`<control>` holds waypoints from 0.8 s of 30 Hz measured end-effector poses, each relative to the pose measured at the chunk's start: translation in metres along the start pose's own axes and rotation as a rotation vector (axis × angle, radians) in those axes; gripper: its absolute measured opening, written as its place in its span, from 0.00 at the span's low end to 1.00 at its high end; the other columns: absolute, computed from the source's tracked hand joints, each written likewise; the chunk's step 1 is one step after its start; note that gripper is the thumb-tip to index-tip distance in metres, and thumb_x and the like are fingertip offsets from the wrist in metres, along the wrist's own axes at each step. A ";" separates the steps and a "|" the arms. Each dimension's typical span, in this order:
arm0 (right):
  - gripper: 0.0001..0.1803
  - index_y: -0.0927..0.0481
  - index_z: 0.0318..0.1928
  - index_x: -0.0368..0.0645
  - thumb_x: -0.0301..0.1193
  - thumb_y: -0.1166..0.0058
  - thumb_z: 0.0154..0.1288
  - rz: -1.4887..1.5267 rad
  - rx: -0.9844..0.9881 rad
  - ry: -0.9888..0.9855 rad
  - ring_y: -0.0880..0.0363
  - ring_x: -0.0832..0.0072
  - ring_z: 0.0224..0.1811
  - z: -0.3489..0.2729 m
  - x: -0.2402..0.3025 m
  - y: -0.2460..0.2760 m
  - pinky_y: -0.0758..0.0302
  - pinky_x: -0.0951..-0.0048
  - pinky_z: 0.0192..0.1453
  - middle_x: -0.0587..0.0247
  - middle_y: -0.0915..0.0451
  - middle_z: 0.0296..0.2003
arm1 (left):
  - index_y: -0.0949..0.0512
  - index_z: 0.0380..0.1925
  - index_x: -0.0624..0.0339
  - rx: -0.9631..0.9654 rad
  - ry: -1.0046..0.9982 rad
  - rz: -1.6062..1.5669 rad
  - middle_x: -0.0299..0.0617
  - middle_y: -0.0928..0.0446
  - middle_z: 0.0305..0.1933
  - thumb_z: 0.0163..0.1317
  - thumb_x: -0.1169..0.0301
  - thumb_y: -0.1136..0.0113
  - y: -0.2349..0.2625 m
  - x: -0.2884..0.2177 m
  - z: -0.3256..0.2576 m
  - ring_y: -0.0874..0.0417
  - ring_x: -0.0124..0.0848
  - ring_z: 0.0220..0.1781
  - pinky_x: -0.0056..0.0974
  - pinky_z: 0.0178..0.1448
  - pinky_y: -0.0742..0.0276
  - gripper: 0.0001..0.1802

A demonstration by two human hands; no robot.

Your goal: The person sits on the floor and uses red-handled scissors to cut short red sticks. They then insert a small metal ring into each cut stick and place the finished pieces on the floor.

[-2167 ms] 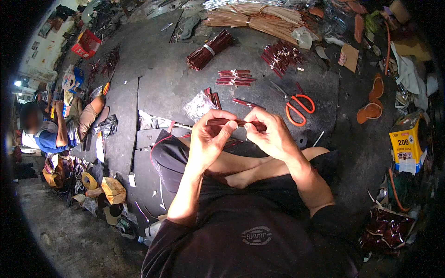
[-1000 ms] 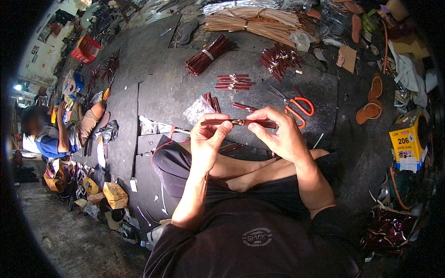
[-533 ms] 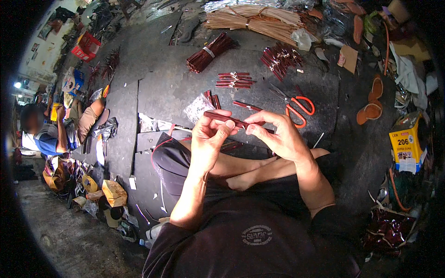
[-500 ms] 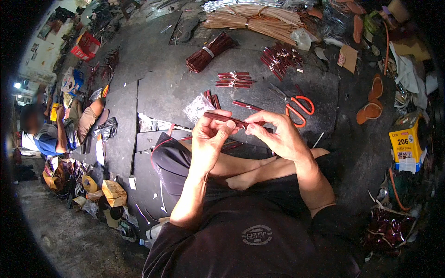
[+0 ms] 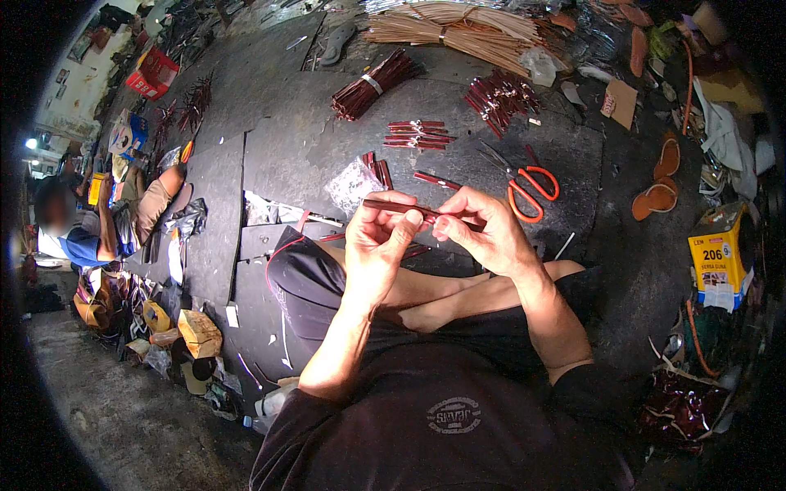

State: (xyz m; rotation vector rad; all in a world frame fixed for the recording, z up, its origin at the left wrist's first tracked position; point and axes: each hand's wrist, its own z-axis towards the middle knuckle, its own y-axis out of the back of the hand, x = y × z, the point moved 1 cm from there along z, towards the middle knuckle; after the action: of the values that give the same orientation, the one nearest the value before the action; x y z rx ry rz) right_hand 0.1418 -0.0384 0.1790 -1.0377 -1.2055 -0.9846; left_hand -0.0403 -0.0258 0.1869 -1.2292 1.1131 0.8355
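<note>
Between my hands is a dark red, glossy strip (image 5: 391,206), lying nearly level above my crossed legs. My left hand (image 5: 378,241) pinches it between thumb and fingers along its left part. My right hand (image 5: 489,233) is closed at its right end, where the fingertips partly hide it. Just beyond them, a similar short red strip (image 5: 436,180) with a pale spot lies on the dark board. A clear plastic bag (image 5: 353,186) lies beyond my left hand, beside short red strips (image 5: 377,169). Orange-handled scissors (image 5: 524,186) lie open to the right of my right hand.
Farther out are a row of red strips (image 5: 417,135), a banded dark red bundle (image 5: 377,84) and a loose red pile (image 5: 501,100). Brown sandals (image 5: 657,196) and a yellow can (image 5: 718,255) stand at right. Another person (image 5: 90,233) sits at far left.
The strip has turned slightly and looks narrower in my fingers. Both hands keep hold of it with small finger shifts. The whole view has shifted a little.
</note>
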 end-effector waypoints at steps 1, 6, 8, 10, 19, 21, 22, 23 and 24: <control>0.09 0.22 0.41 0.34 0.29 0.42 0.70 0.011 -0.002 -0.002 0.18 0.78 0.40 0.001 0.000 -0.001 0.21 0.74 0.45 0.61 0.18 0.35 | 0.25 0.48 0.64 -0.008 -0.001 0.005 0.37 0.18 0.37 0.65 0.79 0.38 0.000 0.000 0.000 0.18 0.21 0.38 0.27 0.47 0.22 0.12; 0.10 0.22 0.40 0.35 0.31 0.43 0.71 0.046 -0.015 0.012 0.20 0.80 0.36 0.003 -0.001 -0.002 0.22 0.75 0.42 0.64 0.18 0.34 | 0.24 0.47 0.64 -0.031 -0.035 0.021 0.36 0.18 0.36 0.64 0.79 0.37 -0.001 -0.001 0.000 0.20 0.19 0.36 0.25 0.44 0.25 0.12; 0.09 0.22 0.41 0.35 0.31 0.44 0.71 0.015 0.016 -0.019 0.20 0.80 0.36 0.006 0.001 0.003 0.22 0.75 0.42 0.64 0.19 0.33 | 0.24 0.46 0.64 -0.045 -0.027 0.013 0.36 0.18 0.35 0.64 0.79 0.37 -0.003 0.000 0.004 0.21 0.19 0.36 0.24 0.43 0.26 0.11; 0.09 0.22 0.42 0.36 0.31 0.44 0.71 -0.063 0.042 -0.037 0.20 0.80 0.36 0.006 0.006 0.008 0.22 0.74 0.40 0.63 0.19 0.33 | 0.24 0.46 0.64 -0.049 -0.032 0.046 0.36 0.18 0.35 0.64 0.79 0.37 -0.004 0.000 0.003 0.21 0.18 0.35 0.24 0.42 0.26 0.11; 0.05 0.27 0.38 0.36 0.24 0.44 0.67 -0.306 -0.026 0.096 0.25 0.79 0.28 0.002 0.015 0.000 0.27 0.73 0.32 0.62 0.25 0.26 | 0.22 0.43 0.63 -0.107 -0.172 0.202 0.34 0.19 0.33 0.62 0.80 0.36 -0.014 -0.011 -0.005 0.23 0.17 0.33 0.23 0.39 0.28 0.10; 0.05 0.26 0.37 0.36 0.24 0.44 0.67 -0.281 -0.034 0.090 0.26 0.81 0.29 0.001 0.019 -0.002 0.28 0.74 0.32 0.64 0.25 0.27 | 0.23 0.44 0.63 -0.090 -0.135 0.177 0.35 0.19 0.33 0.62 0.80 0.36 -0.014 -0.013 -0.005 0.22 0.18 0.34 0.24 0.40 0.27 0.10; 0.05 0.26 0.37 0.36 0.24 0.44 0.66 -0.267 -0.034 0.086 0.26 0.82 0.30 -0.001 0.020 -0.003 0.28 0.75 0.32 0.65 0.25 0.27 | 0.23 0.44 0.64 -0.087 -0.116 0.165 0.36 0.19 0.33 0.62 0.79 0.36 -0.013 -0.014 -0.005 0.21 0.19 0.34 0.25 0.41 0.26 0.11; 0.04 0.25 0.37 0.36 0.23 0.44 0.67 -0.197 -0.020 0.039 0.27 0.85 0.31 -0.002 0.021 -0.003 0.28 0.76 0.33 0.67 0.24 0.29 | 0.23 0.44 0.64 -0.078 -0.083 0.128 0.36 0.19 0.33 0.63 0.79 0.36 -0.013 -0.015 -0.004 0.20 0.20 0.34 0.26 0.42 0.25 0.11; 0.04 0.25 0.37 0.35 0.24 0.45 0.68 -0.151 -0.017 0.049 0.27 0.85 0.32 -0.001 0.020 -0.003 0.28 0.76 0.33 0.67 0.23 0.30 | 0.23 0.44 0.64 -0.069 -0.049 0.092 0.36 0.19 0.33 0.63 0.79 0.36 -0.013 -0.016 -0.001 0.19 0.21 0.34 0.27 0.43 0.24 0.11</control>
State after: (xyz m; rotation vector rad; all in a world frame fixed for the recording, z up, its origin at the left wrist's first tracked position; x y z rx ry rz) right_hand 0.1413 -0.0414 0.1995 -0.9405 -1.2509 -1.1329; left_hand -0.0331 -0.0277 0.2057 -1.2149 1.1155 0.9761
